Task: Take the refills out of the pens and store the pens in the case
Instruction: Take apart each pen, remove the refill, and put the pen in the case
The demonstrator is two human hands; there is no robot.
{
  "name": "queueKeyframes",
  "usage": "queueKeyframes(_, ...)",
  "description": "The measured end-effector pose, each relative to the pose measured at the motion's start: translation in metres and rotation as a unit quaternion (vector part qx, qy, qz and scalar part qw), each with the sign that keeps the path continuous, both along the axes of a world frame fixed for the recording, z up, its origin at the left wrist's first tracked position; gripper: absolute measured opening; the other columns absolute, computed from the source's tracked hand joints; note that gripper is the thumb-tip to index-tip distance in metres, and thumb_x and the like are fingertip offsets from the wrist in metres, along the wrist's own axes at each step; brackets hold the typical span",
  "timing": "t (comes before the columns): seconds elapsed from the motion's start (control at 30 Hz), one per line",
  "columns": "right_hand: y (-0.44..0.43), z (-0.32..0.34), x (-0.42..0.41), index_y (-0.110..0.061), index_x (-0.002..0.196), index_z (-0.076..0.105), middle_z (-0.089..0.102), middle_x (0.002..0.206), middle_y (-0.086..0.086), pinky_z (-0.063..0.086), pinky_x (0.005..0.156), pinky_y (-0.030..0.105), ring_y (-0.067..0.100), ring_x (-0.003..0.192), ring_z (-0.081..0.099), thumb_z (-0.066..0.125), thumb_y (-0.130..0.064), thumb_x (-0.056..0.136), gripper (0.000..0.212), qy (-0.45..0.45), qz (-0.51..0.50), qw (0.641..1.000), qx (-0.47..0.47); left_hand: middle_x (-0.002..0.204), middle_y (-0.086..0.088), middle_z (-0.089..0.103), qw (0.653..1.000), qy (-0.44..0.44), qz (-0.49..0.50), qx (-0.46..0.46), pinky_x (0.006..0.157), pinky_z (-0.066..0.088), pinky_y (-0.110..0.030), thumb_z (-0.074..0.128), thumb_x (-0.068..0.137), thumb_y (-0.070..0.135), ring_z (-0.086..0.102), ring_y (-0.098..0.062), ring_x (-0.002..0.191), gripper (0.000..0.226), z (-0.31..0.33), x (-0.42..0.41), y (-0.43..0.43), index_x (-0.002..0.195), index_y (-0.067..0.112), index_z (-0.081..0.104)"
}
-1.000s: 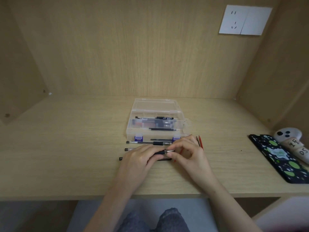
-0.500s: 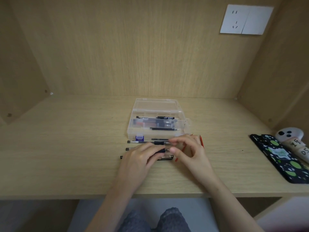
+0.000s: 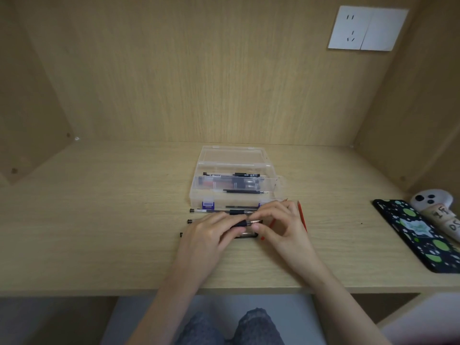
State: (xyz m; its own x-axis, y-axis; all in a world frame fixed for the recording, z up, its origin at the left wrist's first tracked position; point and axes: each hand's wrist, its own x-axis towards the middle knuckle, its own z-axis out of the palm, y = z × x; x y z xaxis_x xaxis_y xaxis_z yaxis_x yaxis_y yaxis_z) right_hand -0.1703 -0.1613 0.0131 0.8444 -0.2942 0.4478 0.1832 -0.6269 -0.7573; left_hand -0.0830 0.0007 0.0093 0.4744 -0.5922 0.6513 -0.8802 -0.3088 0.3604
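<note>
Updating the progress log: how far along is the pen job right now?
Done: the open clear case already holds a few pens or refills. In hand: the left hand grips a black-grip pen while the right hand pinches its tip, refill apparently not out yet. Left: that pen plus the pen by the case and the pen under the hands on the desk.

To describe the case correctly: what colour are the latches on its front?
Blue; the head view shows the left latch of the clear case best.

Dim, even, warm light; soft faint shadows; no glare; slight overall softness; wide-angle bending at edges.
</note>
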Motion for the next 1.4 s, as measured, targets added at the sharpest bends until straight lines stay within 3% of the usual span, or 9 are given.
queueKeyframes(0.2, 0.0003, 0.0001, -0.0005, -0.036, 0.084, 0.068, 0.063, 0.091, -0.016, 0.028, 0.09, 0.011, 0.003, 0.104, 0.039, 0.066, -0.047, 0.078, 0.013, 0.004, -0.007, 1.0, 0.008, 0.091, 0.014, 0.07, 1.0, 0.022, 0.008, -0.014, 0.068, 0.045, -0.019, 0.051, 0.085, 0.046, 0.063, -0.002, 0.08, 0.032, 0.0001, -0.001, 0.0009, 0.098, 0.023, 0.07)
queueKeyframes(0.43, -0.0001, 0.0028, -0.0029, -0.036, 0.1, 0.066, 0.062, 0.095, -0.016, 0.029, 0.091, 0.009, 0.004, 0.105, 0.041, 0.072, -0.032, 0.078, 0.023, 0.008, -0.007, 1.0, 0.021, 0.089, 0.014, 0.069, 1.0, 0.027, 0.009, -0.013, 0.068, 0.04, -0.011, 0.051, 0.085, 0.045, 0.061, -0.001, 0.079, 0.03, 0.0004, -0.0011, 0.0011, 0.095, 0.022, 0.069)
queueKeyframes(0.63, 0.0001, 0.0002, 0.0, -0.036, 0.081, 0.068, 0.061, 0.095, -0.016, 0.026, 0.091, 0.011, 0.006, 0.105, 0.039, 0.068, -0.034, 0.082, 0.003, 0.013, -0.012, 1.0, -0.01, 0.088, 0.012, 0.069, 1.0, 0.015, 0.006, -0.003, 0.068, 0.042, -0.013, 0.05, 0.086, 0.046, 0.061, -0.001, 0.078, 0.033, 0.0003, -0.0011, 0.0006, 0.094, 0.022, 0.07)
queueKeyframes(0.8, -0.0002, 0.0006, -0.0009, -0.038, 0.093, 0.068, 0.057, 0.101, -0.021, 0.026, 0.093, 0.01, 0.002, 0.107, 0.037, 0.062, -0.054, 0.077, 0.023, 0.014, -0.016, 1.0, -0.011, 0.089, 0.012, 0.069, 1.0, 0.022, 0.0, -0.01, 0.069, 0.042, -0.014, 0.051, 0.086, 0.044, 0.061, -0.002, 0.079, 0.032, 0.0006, -0.001, 0.0005, 0.095, 0.021, 0.07)
queueKeyframes(0.93, 0.0013, 0.0006, 0.0012, -0.034, 0.08, 0.069, 0.059, 0.099, -0.017, 0.025, 0.092, 0.012, 0.002, 0.106, 0.036, 0.07, -0.033, 0.079, 0.002, 0.018, -0.023, 0.999, -0.02, 0.088, 0.012, 0.069, 1.0, 0.014, 0.002, -0.011, 0.067, 0.044, -0.017, 0.052, 0.086, 0.045, 0.061, -0.002, 0.078, 0.032, -0.0003, -0.0009, 0.0006, 0.095, 0.021, 0.07)
queueKeyframes(1.0, 0.0008, 0.0005, 0.0006, -0.035, 0.085, 0.07, 0.059, 0.101, -0.017, 0.024, 0.092, 0.008, 0.001, 0.106, 0.037, 0.073, -0.027, 0.078, 0.012, 0.012, -0.024, 0.999, -0.025, 0.087, 0.012, 0.069, 1.0, 0.015, 0.002, -0.014, 0.067, 0.044, -0.018, 0.051, 0.086, 0.045, 0.061, -0.002, 0.077, 0.031, -0.0004, -0.0005, -0.0001, 0.095, 0.021, 0.07)
queueKeyframes(1.2, 0.0011, 0.0023, -0.002, -0.034, 0.089, 0.069, 0.059, 0.103, -0.018, 0.024, 0.092, 0.009, 0.003, 0.109, 0.036, 0.065, -0.053, 0.076, 0.023, 0.014, -0.022, 1.0, -0.008, 0.088, 0.013, 0.069, 1.0, 0.013, 0.007, -0.008, 0.066, 0.043, -0.016, 0.051, 0.086, 0.045, 0.061, -0.002, 0.077, 0.031, -0.0012, 0.0002, 0.0004, 0.095, 0.022, 0.07)
queueKeyframes(1.33, 0.0011, 0.0009, 0.0008, -0.031, 0.079, 0.07, 0.06, 0.101, -0.017, 0.023, 0.092, 0.008, 0.002, 0.108, 0.036, 0.07, -0.032, 0.079, 0.001, 0.023, -0.026, 0.999, -0.014, 0.087, 0.013, 0.069, 1.0, 0.01, 0.008, -0.004, 0.067, 0.041, -0.013, 0.05, 0.086, 0.046, 0.061, -0.001, 0.077, 0.032, -0.0004, 0.0, 0.0001, 0.094, 0.022, 0.07)
queueKeyframes(1.4, 0.0008, 0.0018, -0.0005, -0.032, 0.087, 0.07, 0.06, 0.102, -0.017, 0.023, 0.091, 0.007, 0.001, 0.107, 0.037, 0.073, -0.028, 0.078, 0.011, 0.019, -0.022, 1.0, -0.011, 0.087, 0.013, 0.069, 1.0, 0.011, 0.009, -0.005, 0.066, 0.042, -0.014, 0.05, 0.086, 0.046, 0.062, -0.002, 0.077, 0.032, -0.0008, 0.0003, 0.0001, 0.094, 0.022, 0.07)
